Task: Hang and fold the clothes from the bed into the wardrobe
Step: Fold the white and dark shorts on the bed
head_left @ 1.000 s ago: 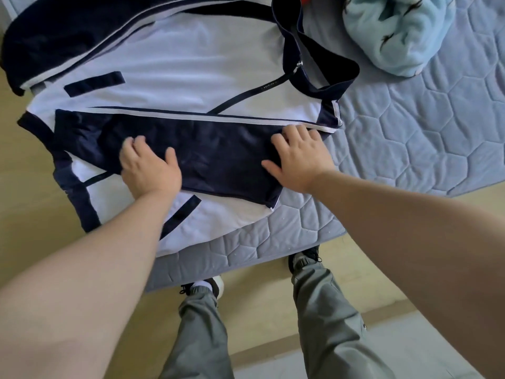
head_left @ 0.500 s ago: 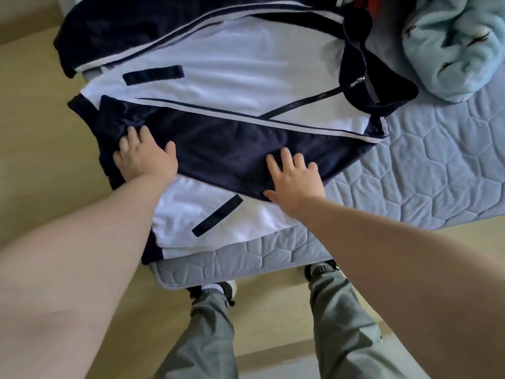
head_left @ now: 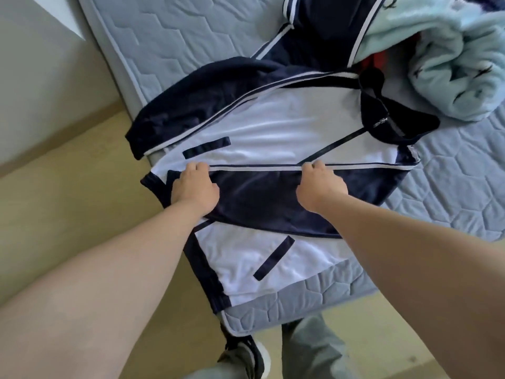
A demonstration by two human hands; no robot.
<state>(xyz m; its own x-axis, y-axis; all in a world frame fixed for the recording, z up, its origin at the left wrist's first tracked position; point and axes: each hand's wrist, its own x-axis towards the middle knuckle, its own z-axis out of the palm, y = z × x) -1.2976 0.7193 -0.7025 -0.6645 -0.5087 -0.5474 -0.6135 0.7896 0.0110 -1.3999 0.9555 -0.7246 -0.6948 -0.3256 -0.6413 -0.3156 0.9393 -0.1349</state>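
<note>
1. My left hand (head_left: 194, 187) is curled closed on the white-piped edge of the navy sleeve (head_left: 262, 198), near the cuff end.
2. My right hand (head_left: 321, 187) pinches the same edge further along, fingers folded over it.
3. The white-and-navy zip jacket (head_left: 273, 132) lies flat across the near corner of the mattress (head_left: 451, 181), hem overhanging its left edge.
4. A pale blue fleece blanket (head_left: 451, 64) is heaped at the mattress's far right, touching the jacket's collar side.

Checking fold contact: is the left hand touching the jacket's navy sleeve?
Touching. The head view shows the left hand resting on the navy sleeve, fingers curled over its white-piped edge.
</note>
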